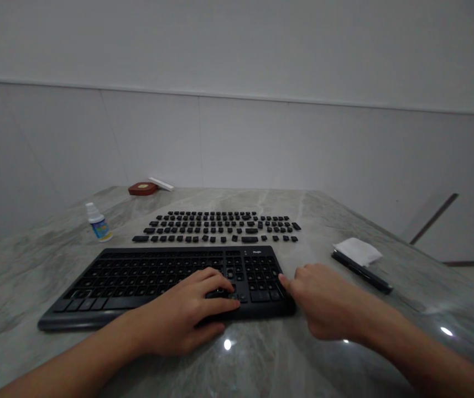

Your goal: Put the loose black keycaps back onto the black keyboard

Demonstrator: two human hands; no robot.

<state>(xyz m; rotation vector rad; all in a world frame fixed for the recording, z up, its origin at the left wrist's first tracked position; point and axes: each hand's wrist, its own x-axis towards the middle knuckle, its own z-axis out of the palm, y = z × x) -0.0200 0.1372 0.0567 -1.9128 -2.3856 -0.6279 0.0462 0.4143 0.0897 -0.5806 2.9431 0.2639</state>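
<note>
A black keyboard (237,315) lies on the marble-patterned tabletop, with most of its key sockets bare and a few keys fitted along the bottom row and at the lower right. My left hand (193,309) rests over its lower middle, fingers apart, fingertips touching around the arrow-key area. At the keyboard's right edge is my right hand (323,301), its fingers curled and one fingertip against the number-pad side. What is under those curled fingers is hidden. Behind the keyboard, many loose black keycaps (206,239) lie in rows that follow a keyboard layout.
On the right, a dark pen-like stick (363,272) lies beside a folded white tissue (358,251). A small white-capped bottle (99,224) stands at the left. Farther back are a reddish-brown box (142,189) and a white flat bar (162,184), near the wall.
</note>
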